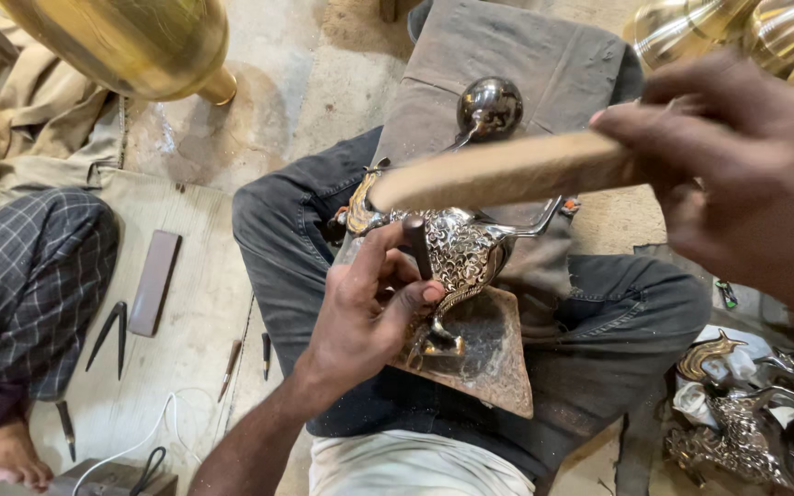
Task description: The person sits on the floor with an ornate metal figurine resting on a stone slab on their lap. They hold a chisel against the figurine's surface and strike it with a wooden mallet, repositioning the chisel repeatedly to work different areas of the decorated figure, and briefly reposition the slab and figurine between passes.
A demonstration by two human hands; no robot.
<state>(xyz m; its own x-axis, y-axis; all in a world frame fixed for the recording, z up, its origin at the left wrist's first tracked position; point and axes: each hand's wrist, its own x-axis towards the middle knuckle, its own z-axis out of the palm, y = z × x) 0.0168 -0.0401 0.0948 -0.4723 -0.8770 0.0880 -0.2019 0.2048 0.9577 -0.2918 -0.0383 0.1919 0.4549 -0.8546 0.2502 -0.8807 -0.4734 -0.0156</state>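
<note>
An ornate silver vessel [459, 246], its body covered in engraved scrollwork, lies across the person's lap near the middle of the scene, resting on a worn, rust-brown block [484, 358] set on the dark jeans. A slim curved spout or handle arm runs from its right side, and a dark polished ball [490, 107] stands at its far end.

The left hand [369, 308] is curled about a short dark punch [417, 246]. The thumb and fingers [413, 298] are pinched closed on its shaft, holding it nearly upright with the tip against the engraved body. The heel of the hand rests beside the vessel's foot.

The right hand [737, 174], close to the camera on the right, is wrapped fully closed around the end of a pale wooden mallet handle [498, 172], which stretches leftward above the vessel and the punch.

A grey cloth [507, 55] lies on the far side of the lap. On the board to the left lie a flat brown bar [153, 280], a pair of dividers [107, 332] and a few small chisels [232, 367]. Another person's checked trouser leg [25, 285] sits at the far left. Brass vessels [130, 41] show at the top left and top right. More engraved silver pieces [737, 418] lie at the near right.
</note>
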